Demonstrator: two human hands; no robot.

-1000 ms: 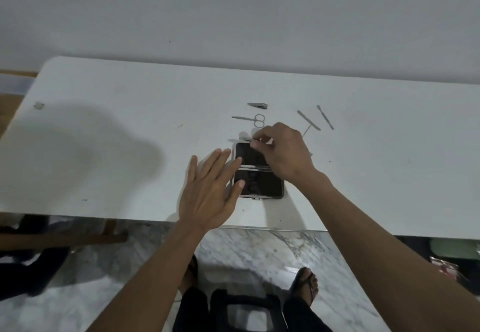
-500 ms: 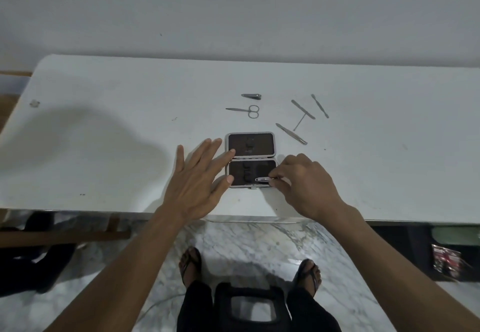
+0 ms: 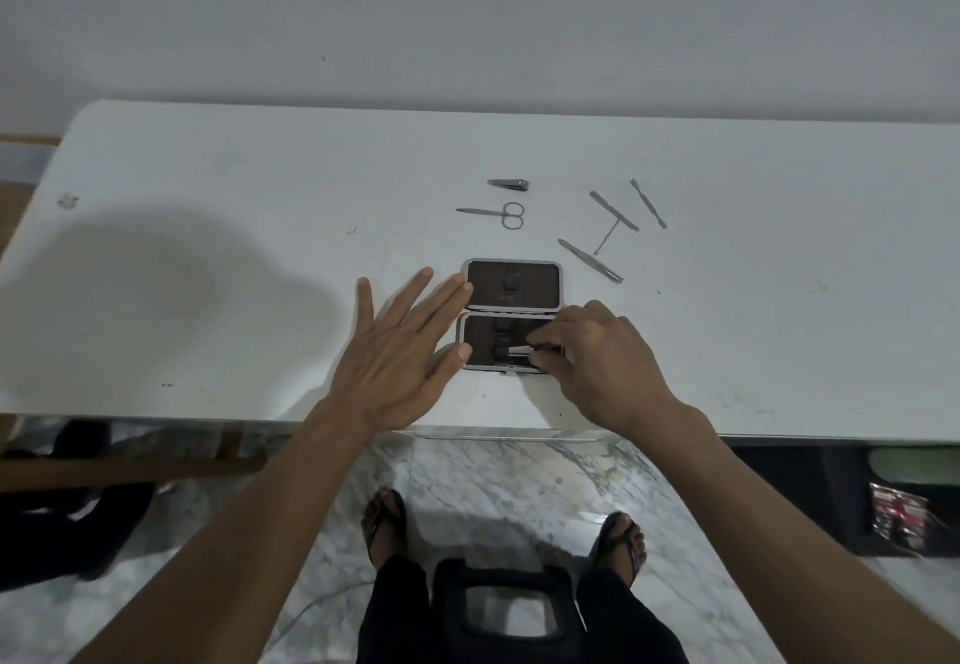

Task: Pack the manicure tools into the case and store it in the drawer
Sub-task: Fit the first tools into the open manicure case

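An open manicure case (image 3: 513, 285) with a dark lining lies flat on the white table (image 3: 208, 258) near its front edge. My left hand (image 3: 402, 351) rests flat against the case's left side, fingers spread. My right hand (image 3: 597, 357) pinches a small metal tool (image 3: 519, 350) and holds it in the near half of the case. Beyond the case lie a nail clipper (image 3: 509, 184), small scissors (image 3: 493, 213), tweezers (image 3: 589, 260), a thin T-shaped pick (image 3: 609, 235) and two slim metal sticks (image 3: 613, 210) (image 3: 648, 202).
A wall stands right behind the table. A small object (image 3: 67, 201) lies near the table's far left corner. Below the front edge is marble floor (image 3: 493, 476) with my sandalled feet. A dark shelf with a packet (image 3: 898, 515) sits at the lower right.
My right hand came back from the far side of the case to its near half, carrying the small tool, and now presses it into the lining. My left hand stayed beside the case.
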